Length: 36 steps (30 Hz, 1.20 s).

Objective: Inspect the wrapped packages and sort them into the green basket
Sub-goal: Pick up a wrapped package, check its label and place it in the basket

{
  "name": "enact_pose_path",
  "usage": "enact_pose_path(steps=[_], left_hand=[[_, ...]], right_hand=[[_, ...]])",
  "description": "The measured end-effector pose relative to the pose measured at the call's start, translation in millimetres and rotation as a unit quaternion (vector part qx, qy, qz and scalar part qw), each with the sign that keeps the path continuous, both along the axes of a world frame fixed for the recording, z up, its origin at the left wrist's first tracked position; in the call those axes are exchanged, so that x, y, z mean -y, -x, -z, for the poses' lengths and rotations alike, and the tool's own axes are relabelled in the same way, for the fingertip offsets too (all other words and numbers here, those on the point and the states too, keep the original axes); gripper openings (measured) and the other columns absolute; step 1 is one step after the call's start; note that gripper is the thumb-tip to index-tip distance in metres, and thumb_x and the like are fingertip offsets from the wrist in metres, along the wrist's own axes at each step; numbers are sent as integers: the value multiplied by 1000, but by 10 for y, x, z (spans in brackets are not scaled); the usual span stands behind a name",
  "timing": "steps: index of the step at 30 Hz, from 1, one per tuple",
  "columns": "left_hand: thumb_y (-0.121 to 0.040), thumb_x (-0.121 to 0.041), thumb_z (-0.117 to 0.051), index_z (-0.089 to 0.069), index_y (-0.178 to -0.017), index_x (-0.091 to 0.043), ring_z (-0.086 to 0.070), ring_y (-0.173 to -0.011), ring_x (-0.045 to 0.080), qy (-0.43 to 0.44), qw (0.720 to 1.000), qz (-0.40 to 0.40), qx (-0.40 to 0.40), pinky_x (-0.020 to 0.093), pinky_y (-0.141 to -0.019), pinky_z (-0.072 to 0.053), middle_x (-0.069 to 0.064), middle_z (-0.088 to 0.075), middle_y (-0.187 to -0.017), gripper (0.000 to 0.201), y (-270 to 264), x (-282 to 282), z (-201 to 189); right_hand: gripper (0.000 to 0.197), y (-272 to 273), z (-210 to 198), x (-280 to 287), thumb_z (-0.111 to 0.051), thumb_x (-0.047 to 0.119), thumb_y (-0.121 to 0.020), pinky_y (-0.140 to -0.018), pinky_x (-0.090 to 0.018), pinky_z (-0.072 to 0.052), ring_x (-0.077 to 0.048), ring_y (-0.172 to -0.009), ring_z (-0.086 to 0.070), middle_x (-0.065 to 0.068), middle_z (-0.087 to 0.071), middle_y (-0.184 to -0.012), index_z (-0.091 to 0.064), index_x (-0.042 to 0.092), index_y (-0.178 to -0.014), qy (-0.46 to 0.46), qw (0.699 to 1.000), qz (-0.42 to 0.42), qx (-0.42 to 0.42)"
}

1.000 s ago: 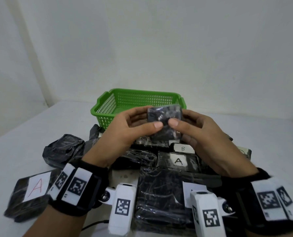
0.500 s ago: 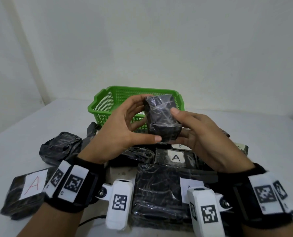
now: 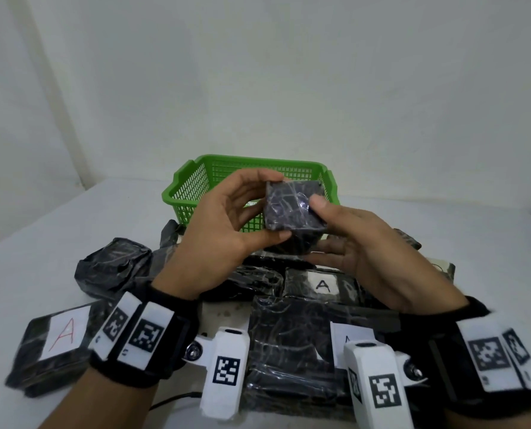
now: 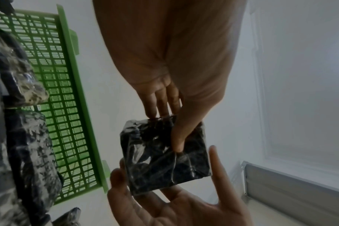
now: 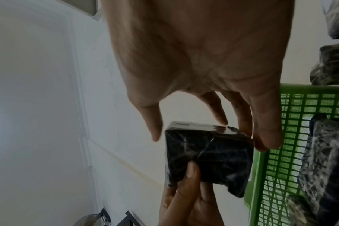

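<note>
Hands [image 3: 227, 230] grip small black shiny-wrapped package [image 3: 292, 209]

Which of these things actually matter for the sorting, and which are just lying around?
Part of the job:
- small black package held by left hand and right hand
- green basket
- wrapped packages on the table

Just there:
- black cable
- white table

I can read a red handwritten "A" on a white label on the wrapped package [image 3: 53, 345] lying just outside my left hand [image 3: 224, 239]. A black "A" sits on the white label of another package [image 3: 321, 284] below my right hand [image 3: 366, 252]. A third label, on the big package [image 3: 292, 345] between my wrists, is mostly hidden and I cannot read it. The small package both hands hold shows no writing.
</note>
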<state>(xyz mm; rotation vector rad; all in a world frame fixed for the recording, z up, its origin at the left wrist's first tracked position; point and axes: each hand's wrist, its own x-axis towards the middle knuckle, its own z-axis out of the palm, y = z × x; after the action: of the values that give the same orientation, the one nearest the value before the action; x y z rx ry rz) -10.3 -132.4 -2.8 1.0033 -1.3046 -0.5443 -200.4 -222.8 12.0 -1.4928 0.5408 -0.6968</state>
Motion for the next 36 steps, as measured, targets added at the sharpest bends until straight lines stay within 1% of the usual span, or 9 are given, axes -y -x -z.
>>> enact_pose_path(steps=[4, 7, 11, 14, 19, 24, 27, 31, 36], left_hand=[[-72, -7, -90, -43, -149, -16, -54, -138, 16, -63, 997, 38, 22, 42, -115, -45, -2, -57, -147, 90, -32, -54, -11], [-77, -32, -81, -46, -149, -19, -64, -128, 16, -120, 991, 56, -21, 33, -103, -53, -2, -65, -139, 82, -3, -81, -38], [-74, -14, -87, -56, -141, -14, -69, -117, 10, -110, 993, 25, -23, 17, -91, -55, -1, -72, -128, 74, 24, -55, -23], [-74, -9, -80, -51, -144, -16, -64, -126, 7, -114, 992, 55, -24, 17, -98, -52, -5, -69, -135, 77, 6, -66, -23], [-69, -3, -88, -58, -132, -20, -68, -119, 7, -102, 994, 39, -20, 15, -92, -53, -9, -73, -125, 71, -30, -53, -13], [-71, 2, -85, -53, -140, -13, -66, -123, 9, -95, 994, 49, -27, 17, -94, -53, -2, -71, -131, 77, -39, -75, -33], [-65, -2, -91, -57, -134, -19, -65, -125, 12, -89, 996, 22, -17, 21, -99, -53, -2, -71, -131, 79, -86, -50, -12], [-62, -14, -92, -51, -141, -19, -57, -135, 10, -92, 995, 11, 24, 34, -115, -45, -5, -64, -139, 89, -110, -52, -1], [-67, 0, -91, -47, -146, -19, -50, -141, 9, -96, 994, 6, 59, 40, -122, -37, -5, -59, -145, 93, -66, -52, -35]], right_hand=[[67, 8, 3, 21, -83, 34, -76, -106, -43, -55, -25, -114, -74, -9, -77, -121, -64, 3, -132, 18, 999, 25, 21], [72, -4, 27, 59, -93, 37, -68, -111, -42, -50, -17, -119, -72, -1, -76, -124, -67, 16, -131, 62, 997, 37, 10], [74, -15, 27, 25, -93, 45, -69, -114, -45, -47, -19, -122, -70, -2, -75, -127, -68, 16, -133, 72, 997, 2, -1], [64, -1, -7, -10, -90, 36, -66, -109, -42, -52, -15, -114, -74, 2, -79, -117, -71, 17, -124, 96, 995, 33, 16], [70, 14, -10, -1, -95, 22, -67, -108, -35, -52, -9, -119, -70, 7, -77, -122, -65, 23, -131, 109, 994, 8, -5], [85, 38, -27, 1, -91, 23, -55, -112, -32, -50, 0, -118, -68, 14, -75, -125, -62, 24, -135, 125, 991, 35, -9], [94, 23, -14, 18, -101, 24, -61, -109, -35, -53, -5, -124, -67, 12, -70, -135, -58, 22, -144, 104, 994, 16, -20], [56, 21, -87, -27, -78, 38, -89, -105, -44, -57, -36, -120, -69, -8, -75, -127, -65, 10, -136, 9, 999, -31, 1], [48, 1, -127, -5, -71, 36, -85, -93, -47, -62, -50, -115, -67, -24, -75, -118, -72, 0, -117, -39, 998, 1, -41]])
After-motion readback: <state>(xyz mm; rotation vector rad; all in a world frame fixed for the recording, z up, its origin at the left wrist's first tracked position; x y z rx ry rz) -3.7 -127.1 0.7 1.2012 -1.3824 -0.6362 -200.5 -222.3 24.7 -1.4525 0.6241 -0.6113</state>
